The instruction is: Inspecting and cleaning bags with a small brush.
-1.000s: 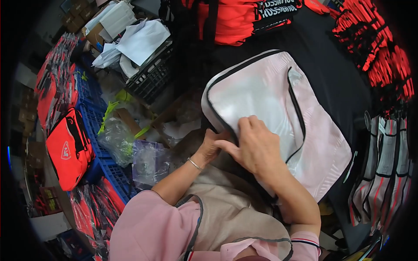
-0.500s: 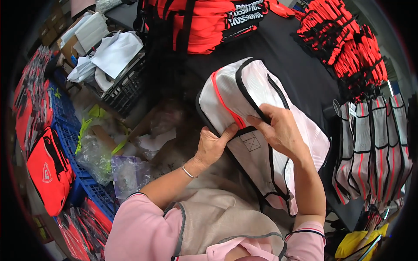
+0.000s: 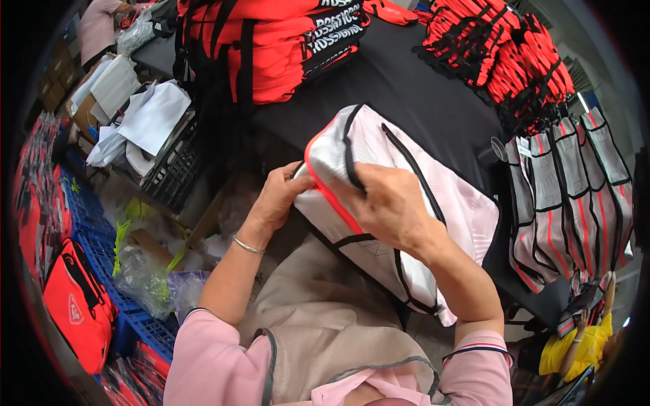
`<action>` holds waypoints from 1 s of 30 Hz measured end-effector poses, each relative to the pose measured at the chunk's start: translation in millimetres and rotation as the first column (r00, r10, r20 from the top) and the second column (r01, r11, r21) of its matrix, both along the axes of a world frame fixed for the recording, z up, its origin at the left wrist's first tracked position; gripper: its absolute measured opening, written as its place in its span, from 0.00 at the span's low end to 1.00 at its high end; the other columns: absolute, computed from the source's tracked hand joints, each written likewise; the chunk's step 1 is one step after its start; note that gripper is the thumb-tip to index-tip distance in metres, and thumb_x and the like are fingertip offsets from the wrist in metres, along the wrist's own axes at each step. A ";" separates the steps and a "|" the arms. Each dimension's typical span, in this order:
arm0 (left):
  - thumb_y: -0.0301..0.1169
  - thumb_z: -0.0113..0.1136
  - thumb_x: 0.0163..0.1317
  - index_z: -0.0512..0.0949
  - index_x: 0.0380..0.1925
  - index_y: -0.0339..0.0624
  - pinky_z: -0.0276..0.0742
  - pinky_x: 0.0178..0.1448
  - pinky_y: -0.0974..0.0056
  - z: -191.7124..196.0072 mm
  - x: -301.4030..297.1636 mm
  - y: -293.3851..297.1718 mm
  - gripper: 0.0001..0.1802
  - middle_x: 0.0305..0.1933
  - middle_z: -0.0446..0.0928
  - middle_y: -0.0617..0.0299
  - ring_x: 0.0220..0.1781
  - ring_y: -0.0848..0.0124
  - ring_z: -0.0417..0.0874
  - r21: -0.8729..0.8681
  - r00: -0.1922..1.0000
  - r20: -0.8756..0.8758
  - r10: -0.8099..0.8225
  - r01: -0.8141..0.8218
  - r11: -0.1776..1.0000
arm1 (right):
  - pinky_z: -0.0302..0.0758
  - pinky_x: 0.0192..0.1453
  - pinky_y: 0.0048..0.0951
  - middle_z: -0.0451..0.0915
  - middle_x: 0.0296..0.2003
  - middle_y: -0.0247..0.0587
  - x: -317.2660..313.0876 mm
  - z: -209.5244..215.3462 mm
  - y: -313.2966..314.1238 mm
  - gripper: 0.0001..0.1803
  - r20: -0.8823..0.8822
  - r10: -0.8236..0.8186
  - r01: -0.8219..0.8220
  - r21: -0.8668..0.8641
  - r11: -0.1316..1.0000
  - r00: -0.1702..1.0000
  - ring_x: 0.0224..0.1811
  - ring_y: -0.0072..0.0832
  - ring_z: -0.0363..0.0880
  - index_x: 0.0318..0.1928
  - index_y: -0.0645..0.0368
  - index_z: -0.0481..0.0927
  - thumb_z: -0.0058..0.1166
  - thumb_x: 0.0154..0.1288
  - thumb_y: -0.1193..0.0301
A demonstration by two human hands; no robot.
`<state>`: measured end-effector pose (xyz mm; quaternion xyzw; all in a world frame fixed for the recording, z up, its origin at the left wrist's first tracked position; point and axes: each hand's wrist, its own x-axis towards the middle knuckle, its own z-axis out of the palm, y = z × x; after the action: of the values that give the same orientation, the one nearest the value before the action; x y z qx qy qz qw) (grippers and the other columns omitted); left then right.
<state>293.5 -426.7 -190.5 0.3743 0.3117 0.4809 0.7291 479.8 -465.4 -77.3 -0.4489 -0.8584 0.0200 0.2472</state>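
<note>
A pale grey-white fabric bag [image 3: 460, 210] with black binding and a red stripe lies tilted over the near edge of the black-covered table and above my lap. At its left edge, beside the red stripe, my left hand [image 3: 276, 195] pinches the fabric. My right hand [image 3: 396, 206] is closed on the black-bound edge just right of the stripe, the back of the hand toward me. Its fingertips are partly hidden behind the fabric. A darker panel with a stitched cross-box and a strap end shows on the bag's near side.
Stacked red bags [image 3: 271, 61] with black straps stand on the table [image 3: 406, 88]. More red bags [image 3: 514, 61] and grey bags [image 3: 569, 196] are at the right. At left are a black crate [image 3: 172, 166] of papers, blue crates [image 3: 95, 250] and plastic wrap. A person in yellow [image 3: 582, 345] is lower right.
My left hand has slid up along the bag's left edge toward its far corner. My right hand has shifted left, folding the bound edge over. The view has turned slightly.
</note>
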 end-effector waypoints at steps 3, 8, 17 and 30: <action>0.25 0.62 0.57 0.77 0.51 0.28 0.79 0.47 0.68 -24.9 -0.3 -1.3 0.20 0.44 0.82 0.55 0.41 0.71 0.84 -0.025 0.996 0.042 0.075 -0.074 0.997 | 0.65 0.26 0.22 0.73 0.20 0.24 10.3 19.4 -1.2 0.15 -0.518 -0.184 0.088 -0.204 0.975 0.835 0.24 0.11 0.64 0.33 0.64 0.82 0.61 0.67 0.63; 0.26 0.58 0.64 0.71 0.57 0.28 0.74 0.55 0.69 -5.9 35.6 -28.2 0.21 0.50 0.80 0.56 0.49 0.74 0.81 0.110 0.928 0.276 0.249 -0.288 0.951 | 0.59 0.28 0.21 0.70 0.20 0.21 16.0 75.2 -4.6 0.17 -0.566 -0.127 0.230 0.114 0.966 0.814 0.24 0.12 0.61 0.27 0.63 0.80 0.65 0.63 0.62; 0.24 0.56 0.66 0.63 0.61 0.31 0.68 0.57 0.72 56.4 60.6 -36.4 0.25 0.54 0.73 0.59 0.50 0.77 0.75 0.505 0.741 0.358 0.568 -0.666 0.550 | 0.72 0.35 0.18 0.82 0.27 0.31 37.1 137.7 -16.7 0.13 -0.310 0.026 0.153 0.537 0.829 0.950 0.28 0.13 0.74 0.43 0.66 0.85 0.65 0.61 0.69; 0.37 0.78 0.45 0.80 0.37 0.44 0.78 0.46 0.60 -5.2 -6.0 -87.8 0.21 0.37 0.81 0.59 0.40 0.60 0.82 0.929 0.622 -0.332 0.709 0.088 0.358 | 0.54 0.71 0.42 0.84 0.38 0.27 137.6 -24.0 -37.7 0.17 -0.271 -0.033 -0.086 -0.418 0.904 0.962 0.45 0.25 0.78 0.47 0.49 0.85 0.65 0.55 0.76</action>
<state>287.5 -514.5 -195.6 0.7730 0.3315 0.5282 0.1167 617.4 -503.0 -101.3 -0.4732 -0.7973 0.2716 0.2582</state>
